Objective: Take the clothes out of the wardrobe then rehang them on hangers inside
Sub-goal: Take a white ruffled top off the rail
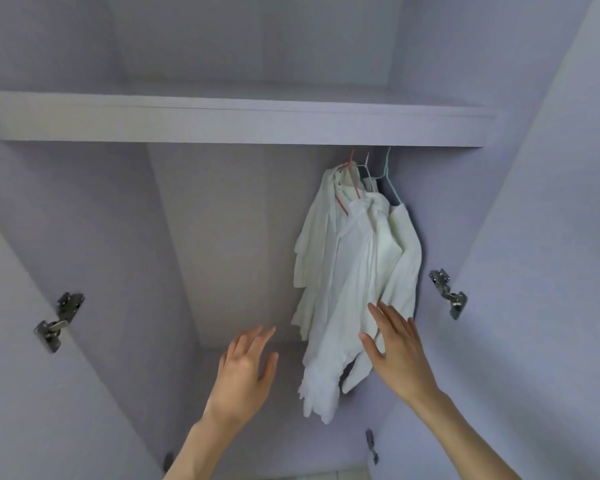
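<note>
From the head camera I saw the white clothes (pixel 357 271) hanging long axis up and down on wire hangers (pixel 368 174) just under the shelf (pixel 222 119), at its right end inside the wardrobe (pixel 205 237). My right hand (pixel 395 355) lay flat, fingers straight, against their lower part. My left hand (pixel 245 368), fingers spread and holding nothing, hovered below the shelf, left of the clothes.

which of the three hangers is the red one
The leftmost hanger, farthest from the wardrobe's right wall. Its red wire shows against the white clothes; the middle hanger is white and the right hanger pale green.
</note>
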Demonstrator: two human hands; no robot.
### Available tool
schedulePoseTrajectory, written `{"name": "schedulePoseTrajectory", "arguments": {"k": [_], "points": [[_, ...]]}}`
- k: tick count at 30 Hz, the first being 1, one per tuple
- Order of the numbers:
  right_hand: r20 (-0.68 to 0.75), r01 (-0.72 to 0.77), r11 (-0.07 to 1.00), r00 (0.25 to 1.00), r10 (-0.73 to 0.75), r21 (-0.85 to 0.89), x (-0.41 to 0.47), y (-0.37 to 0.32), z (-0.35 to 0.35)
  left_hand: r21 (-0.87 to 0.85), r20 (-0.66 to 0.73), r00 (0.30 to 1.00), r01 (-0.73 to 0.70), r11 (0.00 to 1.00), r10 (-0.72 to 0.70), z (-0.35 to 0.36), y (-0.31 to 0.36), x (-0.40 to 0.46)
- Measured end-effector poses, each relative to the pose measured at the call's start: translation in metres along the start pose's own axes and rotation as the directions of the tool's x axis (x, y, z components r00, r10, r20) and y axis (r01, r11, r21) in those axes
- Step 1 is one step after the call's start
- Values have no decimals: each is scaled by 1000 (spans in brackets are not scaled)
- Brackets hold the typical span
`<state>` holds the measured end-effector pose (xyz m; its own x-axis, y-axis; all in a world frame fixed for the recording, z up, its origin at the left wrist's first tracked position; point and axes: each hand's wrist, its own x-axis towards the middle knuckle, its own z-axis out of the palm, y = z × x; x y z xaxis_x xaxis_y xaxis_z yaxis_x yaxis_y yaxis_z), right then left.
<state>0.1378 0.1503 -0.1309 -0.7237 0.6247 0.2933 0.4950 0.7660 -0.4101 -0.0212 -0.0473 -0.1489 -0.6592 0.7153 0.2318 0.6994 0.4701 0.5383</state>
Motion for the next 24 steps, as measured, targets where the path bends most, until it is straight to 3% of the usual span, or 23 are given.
{"name": "schedulePoseTrajectory", "arguments": {"k": [5, 14, 20, 24], "points": [[-35, -54, 999, 998, 54, -2, 50, 33, -5, -118, 106, 994, -19, 993, 31, 37, 24, 57], [-177, 29, 992, 984, -7, 122, 201, 65, -19, -274, -11, 997, -72, 959, 72, 72, 92, 212], [-75, 89, 982, 994, -77, 169, 243, 91, -10, -347, -92, 995, -76, 935, 47, 85, 143, 288], [-100, 117, 977, 990, -101, 179, 246, 108, -1, -427, -11, 1000, 12, 904, -19, 100, 159, 314]]}}
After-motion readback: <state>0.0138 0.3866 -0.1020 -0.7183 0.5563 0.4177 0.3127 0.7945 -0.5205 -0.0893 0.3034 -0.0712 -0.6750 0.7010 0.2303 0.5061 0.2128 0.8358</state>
